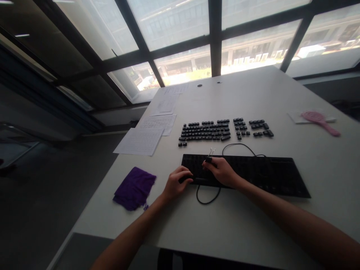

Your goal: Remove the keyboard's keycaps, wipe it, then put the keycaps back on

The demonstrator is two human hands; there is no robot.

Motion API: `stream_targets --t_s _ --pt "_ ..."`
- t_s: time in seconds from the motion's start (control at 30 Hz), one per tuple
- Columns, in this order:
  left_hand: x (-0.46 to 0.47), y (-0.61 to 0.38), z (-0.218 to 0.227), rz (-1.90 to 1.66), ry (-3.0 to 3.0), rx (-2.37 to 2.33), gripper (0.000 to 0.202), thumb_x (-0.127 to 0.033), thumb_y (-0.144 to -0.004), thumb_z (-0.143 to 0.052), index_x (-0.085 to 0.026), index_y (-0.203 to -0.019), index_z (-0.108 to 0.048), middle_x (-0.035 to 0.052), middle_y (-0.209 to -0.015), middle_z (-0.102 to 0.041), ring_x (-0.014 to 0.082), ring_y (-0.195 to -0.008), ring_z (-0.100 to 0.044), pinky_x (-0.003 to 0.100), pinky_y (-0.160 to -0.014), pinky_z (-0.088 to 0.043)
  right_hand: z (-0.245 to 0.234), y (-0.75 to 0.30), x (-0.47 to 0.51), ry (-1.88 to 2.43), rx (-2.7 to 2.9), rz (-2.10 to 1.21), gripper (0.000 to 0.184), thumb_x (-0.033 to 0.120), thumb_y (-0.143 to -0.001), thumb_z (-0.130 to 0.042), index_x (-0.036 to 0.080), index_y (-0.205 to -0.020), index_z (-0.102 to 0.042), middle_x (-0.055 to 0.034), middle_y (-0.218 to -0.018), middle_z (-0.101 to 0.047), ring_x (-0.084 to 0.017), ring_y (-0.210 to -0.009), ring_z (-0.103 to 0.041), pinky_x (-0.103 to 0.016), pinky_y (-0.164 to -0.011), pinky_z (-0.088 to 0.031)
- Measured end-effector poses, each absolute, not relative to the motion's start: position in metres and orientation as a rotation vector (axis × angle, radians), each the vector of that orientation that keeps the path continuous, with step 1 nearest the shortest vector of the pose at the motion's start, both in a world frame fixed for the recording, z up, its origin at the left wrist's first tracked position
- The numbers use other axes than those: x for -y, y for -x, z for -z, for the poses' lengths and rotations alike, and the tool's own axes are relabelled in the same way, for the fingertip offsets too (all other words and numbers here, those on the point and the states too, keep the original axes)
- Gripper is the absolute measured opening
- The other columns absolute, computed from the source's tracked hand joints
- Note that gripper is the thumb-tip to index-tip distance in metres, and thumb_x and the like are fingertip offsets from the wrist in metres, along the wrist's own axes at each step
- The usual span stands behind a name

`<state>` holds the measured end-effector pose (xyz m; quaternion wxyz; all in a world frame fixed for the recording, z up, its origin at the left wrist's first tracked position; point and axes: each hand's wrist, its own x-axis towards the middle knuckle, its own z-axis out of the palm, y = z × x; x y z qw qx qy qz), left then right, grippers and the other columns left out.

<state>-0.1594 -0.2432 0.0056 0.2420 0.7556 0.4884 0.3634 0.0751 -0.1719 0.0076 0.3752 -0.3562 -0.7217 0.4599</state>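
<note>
Keyboard: black, lies flat at the near part of the white tabletop, long side running left to right before the seated side. Its top is too dark from where I stand to make out details. A thin black cable shows as one loop in front of it and another behind it.

Hands: right hand is over the left half of the keyboard, thumb and fingers closed in a pinch on a small black clip whose silver wire handles point upward. Left hand is at the keyboard's left end, fingers curled, thumb and fingers parted around the near corner; cannot tell whether it grips or merely rests there.

Beyond the keyboard: loose black keycaps, set out in rows and separate clusters, roughly in keyboard order.

Left side: printed papers in an overlapping line towards the windows; nearer, a crumpled purple cloth beside the left forearm.

Right side: pink hairbrush, lying partly on a pale sheet.
</note>
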Motion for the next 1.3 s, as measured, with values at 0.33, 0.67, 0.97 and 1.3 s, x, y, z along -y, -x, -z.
stream_targets --t_s 0.33,0.67,0.97,1.3 --pt "0.141 0.170 -0.023 -1.083 -2.217 -1.612 0.012 -0.025 -0.082 -0.076 -0.021 -0.093 -0.075 0.0044 -0.094 -0.069 0.0191 -0.083 -0.059 0.033 -0.078 -0.049 -0.009 -0.075 0.173 0.908 1.839 -1.182 0.027 0.032 -0.095 -0.057 0.017 -0.076 -0.068 -0.0029 -0.073 -0.069 -0.019 -0.069 -0.063 -0.028 -0.065 -0.044" --pt "0.093 0.182 -0.005 -0.793 -2.448 -1.758 0.013 -0.026 -0.076 -0.080 -0.024 -0.089 -0.078 0.0039 -0.093 -0.070 0.0237 -0.092 -0.056 0.039 -0.088 -0.044 -0.010 -0.076 0.172 0.887 1.834 -1.199 0.027 0.032 -0.095 -0.056 0.017 -0.077 -0.069 -0.0031 -0.074 -0.070 -0.019 -0.070 -0.063 -0.028 -0.067 -0.045" --pt "0.089 0.187 -0.009 -0.890 -2.372 -1.800 0.029 -0.025 -0.071 -0.085 -0.023 -0.100 -0.077 0.0054 -0.099 -0.063 0.0253 -0.099 -0.053 0.042 -0.095 -0.046 -0.008 -0.076 0.171 0.908 1.793 -1.230 0.027 0.034 -0.094 -0.057 0.017 -0.077 -0.070 -0.0040 -0.075 -0.071 -0.019 -0.072 -0.065 -0.028 -0.069 -0.047" --pt "0.219 0.117 -0.031 -0.660 -2.564 -1.076 0.030 -0.038 -0.088 -0.070 -0.022 -0.113 -0.068 0.0091 -0.102 -0.066 0.0236 -0.094 -0.058 0.040 -0.086 -0.052 -0.010 -0.077 0.160 0.912 1.239 -1.500 0.037 0.051 -0.085 -0.065 0.015 -0.079 -0.071 -0.0066 -0.073 -0.073 -0.018 -0.064 -0.064 -0.030 -0.064 -0.052"
